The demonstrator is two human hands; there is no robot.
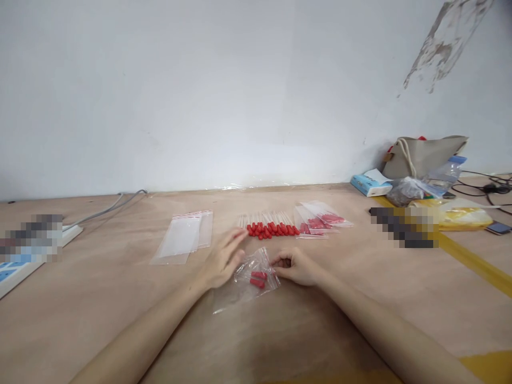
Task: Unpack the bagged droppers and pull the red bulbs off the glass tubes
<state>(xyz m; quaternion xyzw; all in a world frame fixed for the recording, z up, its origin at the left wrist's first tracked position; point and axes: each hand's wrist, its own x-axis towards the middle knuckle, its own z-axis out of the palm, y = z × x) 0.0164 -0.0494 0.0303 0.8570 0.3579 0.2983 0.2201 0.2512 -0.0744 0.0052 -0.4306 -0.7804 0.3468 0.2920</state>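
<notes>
A clear zip bag (244, 290) lies in front of me with two red-tipped pieces (258, 280) inside. At its right, zip-edged end, my right hand (298, 266) is closed in a pinch on the bag's edge. My left hand (224, 261) is open beside the bag's left side, its fingers stretched towards a row of thin white sticks with red ends (274, 230). Its fingertips are close to the leftmost red ends; whether they touch is unclear. Flat zip bags with nothing in them (180, 237) lie to the left. Bags holding red-ended pieces (322, 220) overlap at the right of the row.
A white power strip (72, 233) with a grey cable stands at the left. At the back right are a tissue pack (370, 184), a grey cloth bag (428, 154), plastic bags and black cables (492, 188). Yellow tape (476, 264) crosses the table, and a wall closes off the back.
</notes>
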